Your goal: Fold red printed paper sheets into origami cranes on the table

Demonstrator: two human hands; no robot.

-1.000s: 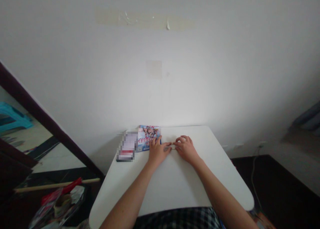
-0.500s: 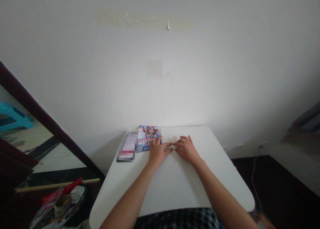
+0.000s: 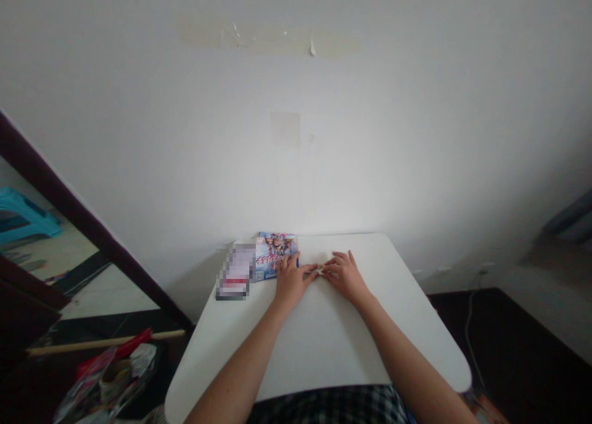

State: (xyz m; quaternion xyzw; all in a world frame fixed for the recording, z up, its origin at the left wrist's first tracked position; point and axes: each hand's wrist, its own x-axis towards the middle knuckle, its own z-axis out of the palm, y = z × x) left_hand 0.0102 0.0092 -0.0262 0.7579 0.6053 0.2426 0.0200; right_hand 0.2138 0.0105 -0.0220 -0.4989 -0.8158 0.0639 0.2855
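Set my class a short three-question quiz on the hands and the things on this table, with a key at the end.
1. Which is nearer the colourful printed sheet, the left hand or the right hand?

2. Multiple choice: where is the small pale thing?
A) On the floor
B) Between the two hands
C) Stuck to the wall

3. True or false: as pictured, the pixelated item lies to the right of the printed sheet.

Key
1. The left hand.
2. B.
3. False; the pixelated item lies to its left.

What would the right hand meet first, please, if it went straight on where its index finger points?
The right hand would probably meet the small pale item between the hands, then the left hand; depth is unclear.
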